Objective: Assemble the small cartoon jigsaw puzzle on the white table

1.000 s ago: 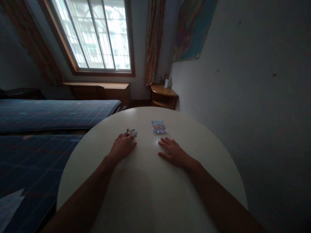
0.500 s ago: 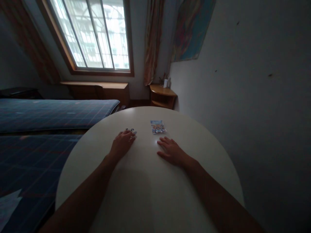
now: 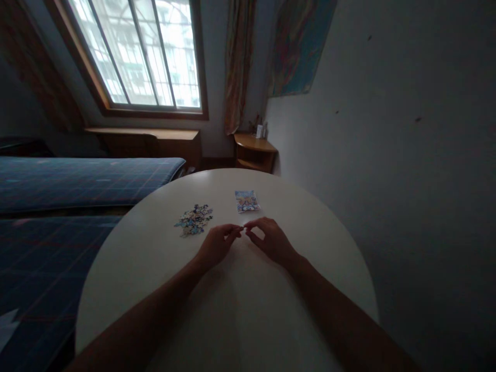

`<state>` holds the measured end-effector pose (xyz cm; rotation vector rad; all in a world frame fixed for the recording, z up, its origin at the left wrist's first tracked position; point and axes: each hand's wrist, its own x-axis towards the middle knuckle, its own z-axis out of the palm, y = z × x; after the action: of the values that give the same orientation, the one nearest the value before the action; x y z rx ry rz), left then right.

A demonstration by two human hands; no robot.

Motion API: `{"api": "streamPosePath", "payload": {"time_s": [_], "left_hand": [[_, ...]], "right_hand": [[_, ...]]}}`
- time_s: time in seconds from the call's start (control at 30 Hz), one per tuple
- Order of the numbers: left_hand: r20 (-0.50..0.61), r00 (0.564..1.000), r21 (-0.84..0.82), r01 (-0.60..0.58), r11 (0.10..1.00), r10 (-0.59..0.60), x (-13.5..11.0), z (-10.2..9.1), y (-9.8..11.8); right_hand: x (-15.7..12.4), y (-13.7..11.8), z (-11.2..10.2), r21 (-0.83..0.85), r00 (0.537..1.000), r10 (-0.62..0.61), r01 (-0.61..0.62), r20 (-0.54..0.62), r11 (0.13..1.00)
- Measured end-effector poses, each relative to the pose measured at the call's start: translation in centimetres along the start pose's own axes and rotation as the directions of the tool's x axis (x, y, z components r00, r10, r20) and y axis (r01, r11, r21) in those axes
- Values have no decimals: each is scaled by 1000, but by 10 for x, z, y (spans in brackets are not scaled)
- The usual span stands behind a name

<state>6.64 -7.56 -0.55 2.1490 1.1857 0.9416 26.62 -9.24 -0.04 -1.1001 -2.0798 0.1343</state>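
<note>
Head view: looks early; puzzle pieces (image 3: 195,221) lie heaped and apparently unjoined on the white table (image 3: 310,222). Left hand (image 3: 217,242) pinches one small piece (image 3: 242,229); right hand (image 3: 273,238) has fingertips right at it, thumb slightly apart, can't tell if gripping. Heap is just beyond left hand, to its left; picture card (image 3: 247,201) beyond both hands.
</note>
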Motion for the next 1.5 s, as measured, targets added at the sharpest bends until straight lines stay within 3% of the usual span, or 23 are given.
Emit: {"api": "streamPosePath", "payload": {"time_s": [0.17,0.27,0.87,0.93,1.07,1.33,1.5], "left_hand": [[30,999,-314,37,949,-29,0,0,-1],[29,999,-381,32,924,-23,-1,3,-1],[17,999,-344,32,938,-27,-3,4,-4],[26,1000,-268,16,963,-9,-2,5,-5],[27,1000,138,-10,990,6,0,-1,-10],[-190,975,538,203,818,-117,7,-50,-39],[-198,964,645,263,718,-174,6,-59,-44]], "right_hand": [[0,-1,1,0,998,-48,48,-28,999],[0,-1,-1,4,998,-53,53,-25,999],[-3,-1,-3,46,1000,-10,9,28,999],[-2,0,-1,45,999,3,-5,51,999],[-1,6,3,25,995,58,-60,86,998],[5,19,6,-189,963,255,-235,88,953],[4,26,5,-241,947,316,-295,56,925]]}}
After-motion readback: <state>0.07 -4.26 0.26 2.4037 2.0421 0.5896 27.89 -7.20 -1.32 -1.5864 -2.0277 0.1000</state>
